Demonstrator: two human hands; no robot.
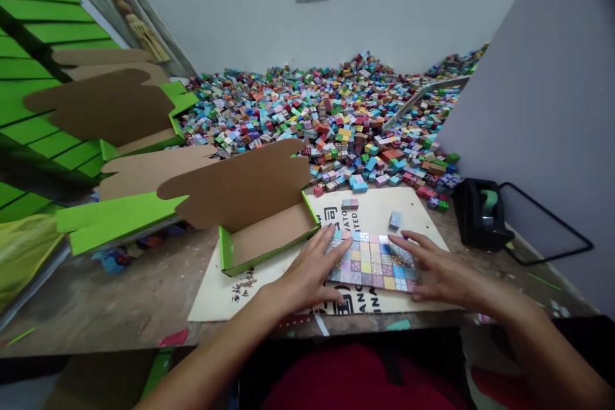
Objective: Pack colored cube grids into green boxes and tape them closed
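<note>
Small patterned boxes lie side by side in a flat rectangular grid (369,262) on a cream printed sheet. My left hand (310,269) spans the grid's left end, fingers over the far corner and thumb at the near edge. At the opposite end my right hand (442,272) grips in the same way, its index finger on the far edge and its thumb at the near corner. Just beyond the grid sit a loose pale blue box (394,220) and a small pink and grey piece (350,204). Left of my hands stands an open green-edged cardboard carton (269,237) with nothing in it.
A large heap of small coloured boxes (288,109) covers the table's back against the wall. More open cartons (120,109) stand at left, before stacked green cartons (33,19). A black tape dispenser (480,214) sits at right. The cream sheet (211,301) reaches near the front edge.
</note>
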